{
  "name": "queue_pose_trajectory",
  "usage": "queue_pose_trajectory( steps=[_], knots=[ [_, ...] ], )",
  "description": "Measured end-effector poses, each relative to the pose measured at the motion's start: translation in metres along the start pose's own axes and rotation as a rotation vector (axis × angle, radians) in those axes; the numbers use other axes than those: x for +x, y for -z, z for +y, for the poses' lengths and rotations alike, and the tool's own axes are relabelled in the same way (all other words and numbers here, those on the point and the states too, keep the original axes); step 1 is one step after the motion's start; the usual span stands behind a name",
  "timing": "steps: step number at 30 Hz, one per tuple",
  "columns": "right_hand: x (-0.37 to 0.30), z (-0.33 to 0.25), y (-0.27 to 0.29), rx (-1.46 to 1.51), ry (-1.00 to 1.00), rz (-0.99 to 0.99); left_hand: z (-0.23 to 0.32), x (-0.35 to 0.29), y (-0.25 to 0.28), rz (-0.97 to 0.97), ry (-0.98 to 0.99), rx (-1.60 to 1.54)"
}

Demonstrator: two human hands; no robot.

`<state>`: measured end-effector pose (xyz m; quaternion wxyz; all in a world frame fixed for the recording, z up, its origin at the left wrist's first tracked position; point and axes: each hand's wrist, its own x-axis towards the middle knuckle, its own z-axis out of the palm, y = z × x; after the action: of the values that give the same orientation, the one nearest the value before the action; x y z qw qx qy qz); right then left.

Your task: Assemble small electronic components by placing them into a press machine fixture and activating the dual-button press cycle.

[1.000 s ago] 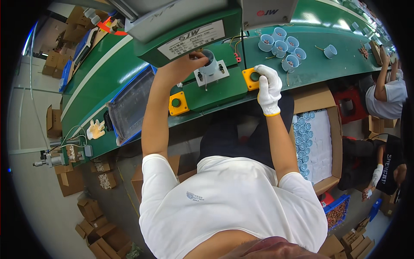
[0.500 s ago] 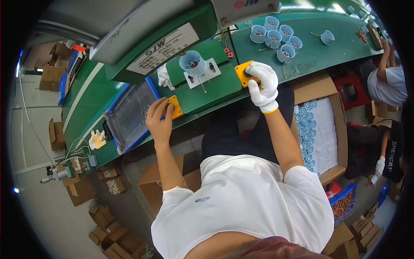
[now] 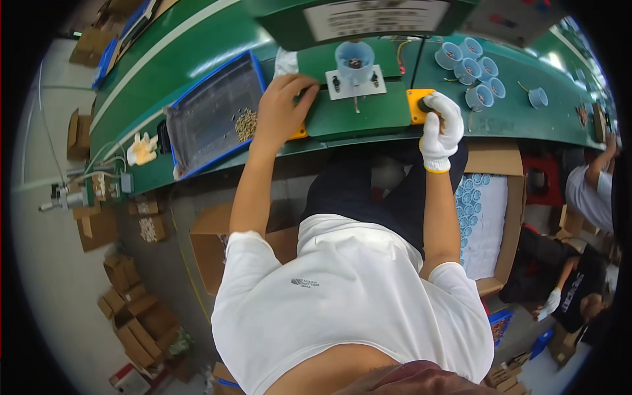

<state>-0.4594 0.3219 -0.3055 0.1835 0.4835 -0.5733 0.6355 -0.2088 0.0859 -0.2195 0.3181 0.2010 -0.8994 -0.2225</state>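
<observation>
My bare left hand (image 3: 282, 108) reaches over the left yellow button box (image 3: 300, 131), fingers bent toward the fixture, thumb apart, nothing seen in it. Close to its fingertips, a light blue cup (image 3: 355, 64) with small dark and copper-coloured parts inside stands on a white plate (image 3: 336, 90) on the green machine base (image 3: 362, 120). A short wire hangs from the cup's front. At the right yellow button box (image 3: 416, 113) is my white-gloved right hand (image 3: 442, 128), its fingers curled with the thumb apart and no object visible. The machine's green head (image 3: 368, 20) overhangs the cup.
A blue-rimmed tray (image 3: 210, 105) holding small brassy pieces (image 3: 246, 125) lies left. Several blue cups (image 3: 467, 70) stand on the right of the green bench. Below them is a carton (image 3: 490, 217) of blue parts. A co-worker's sleeve (image 3: 586, 194) shows far right.
The view has turned, shifting the scene. My left hand has lifted off the left button box and moved toward the cup. My right hand remains by the right box.
</observation>
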Motion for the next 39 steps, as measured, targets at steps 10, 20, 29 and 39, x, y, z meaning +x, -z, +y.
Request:
queue_pose_trajectory(
  steps=[10, 20, 29, 39],
  knots=[
    [0.009, -0.013, 0.007, -0.105, -0.036, -0.004, -0.042, 0.125, -0.074, -0.440, -0.391, -0.280],
    [0.012, -0.013, 0.006, -0.034, -0.010, 0.034, -0.032, 0.151, -0.071, -0.508, -0.435, -0.228],
    [0.009, -0.012, 0.006, -0.035, -0.072, 0.086, -0.050, 0.177, -0.067, -0.745, -0.220, 0.024],
    [0.022, -0.014, -0.002, -0.003, 0.035, 0.045, -0.098, 0.162, -0.029, -0.637, -0.353, 0.064]
  ],
)
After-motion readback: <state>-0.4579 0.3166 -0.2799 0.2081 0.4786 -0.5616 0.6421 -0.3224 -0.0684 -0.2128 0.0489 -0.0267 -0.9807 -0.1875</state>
